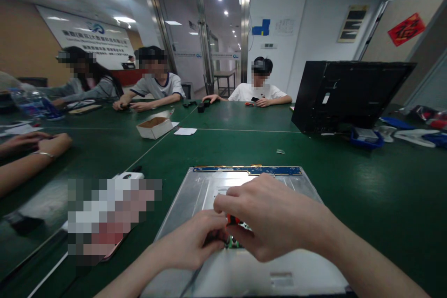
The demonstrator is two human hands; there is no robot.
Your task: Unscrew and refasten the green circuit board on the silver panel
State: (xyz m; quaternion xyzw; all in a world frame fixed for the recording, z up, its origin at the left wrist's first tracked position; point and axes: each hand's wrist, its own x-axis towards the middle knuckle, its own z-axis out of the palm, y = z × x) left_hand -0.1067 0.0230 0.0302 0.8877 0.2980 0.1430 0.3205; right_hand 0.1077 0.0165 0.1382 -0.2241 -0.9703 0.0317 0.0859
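A flat silver metal panel (176, 209), like the back of a screen, lies before me with a blue circuit strip (279, 170) along its far edge. My right hand (268, 216) is closed over the middle of it, gripping what looks like a screwdriver (233, 219). Only a piece of its red-and-black handle shows; the tip is hidden. Beside it, my left hand (197, 237) has its fingers curled together at a small green circuit board (234, 242). Whatever those fingers pinch is hidden. The board is mostly covered by both hands.
A black monitor (349, 95) stands at the right, near a blue tray (366, 138). An open white box (154, 128) and paper (186, 131) lie farther back. Phones (132, 176) rest at the left, below another person's hands (52, 145). Several people sit around the green table (244, 142).
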